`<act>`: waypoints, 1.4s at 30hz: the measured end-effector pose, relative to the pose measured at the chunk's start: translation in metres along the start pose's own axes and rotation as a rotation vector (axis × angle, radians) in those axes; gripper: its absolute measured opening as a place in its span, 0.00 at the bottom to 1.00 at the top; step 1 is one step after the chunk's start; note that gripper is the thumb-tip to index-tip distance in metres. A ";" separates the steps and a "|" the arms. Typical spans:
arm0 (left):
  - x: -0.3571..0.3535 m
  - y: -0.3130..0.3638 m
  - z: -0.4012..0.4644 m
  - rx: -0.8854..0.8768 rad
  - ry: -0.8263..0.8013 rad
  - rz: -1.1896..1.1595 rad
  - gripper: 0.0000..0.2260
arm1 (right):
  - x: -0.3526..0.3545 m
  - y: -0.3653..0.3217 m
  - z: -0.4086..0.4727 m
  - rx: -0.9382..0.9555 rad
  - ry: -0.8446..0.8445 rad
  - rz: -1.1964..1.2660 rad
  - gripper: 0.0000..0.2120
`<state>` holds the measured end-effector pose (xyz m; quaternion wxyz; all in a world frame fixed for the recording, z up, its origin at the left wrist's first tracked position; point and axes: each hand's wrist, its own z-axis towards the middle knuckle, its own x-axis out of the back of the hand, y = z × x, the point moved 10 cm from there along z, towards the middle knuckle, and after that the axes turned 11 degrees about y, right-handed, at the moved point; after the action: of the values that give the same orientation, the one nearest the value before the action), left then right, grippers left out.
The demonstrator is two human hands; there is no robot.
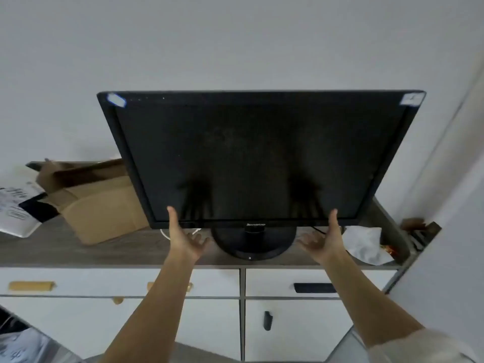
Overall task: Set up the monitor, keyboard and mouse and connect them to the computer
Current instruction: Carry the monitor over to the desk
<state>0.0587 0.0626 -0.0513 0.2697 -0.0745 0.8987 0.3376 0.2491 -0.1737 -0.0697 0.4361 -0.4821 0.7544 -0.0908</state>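
Note:
A black monitor (256,153) with a dark screen stands on its round base (252,244) on a grey wooden cabinet top (78,255), tilted back toward the wall. My left hand (186,239) is under the lower left bezel, thumb raised against the frame's front, fingers spread and straight below it. My right hand (323,242) mirrors it under the lower right bezel, thumb on the frame. Both hands' reflections show in the screen. No keyboard, mouse or computer is in view.
An open cardboard box (99,205) lies left of the monitor, with papers (15,205) beyond it. A thin white cable (163,233) curls behind the left hand. Crumpled white wrapping (366,244) sits at the right. White drawers (314,287) are below; a wall closes the right side.

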 end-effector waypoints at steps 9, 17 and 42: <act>-0.026 -0.007 0.051 0.152 -0.144 -0.290 0.50 | -0.020 -0.016 0.041 -0.039 -0.069 0.328 0.40; -0.033 -0.006 0.063 0.145 -0.119 -0.340 0.47 | -0.025 -0.013 0.055 -0.054 -0.094 0.349 0.52; -0.140 0.040 0.007 0.060 -0.229 -0.287 0.48 | -0.069 -0.116 -0.020 0.223 -0.144 0.448 0.32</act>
<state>0.1669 0.0907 0.0420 0.4179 -0.1547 0.8519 0.2752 0.3201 -0.1838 0.0457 0.5484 -0.2572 0.7947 -0.0398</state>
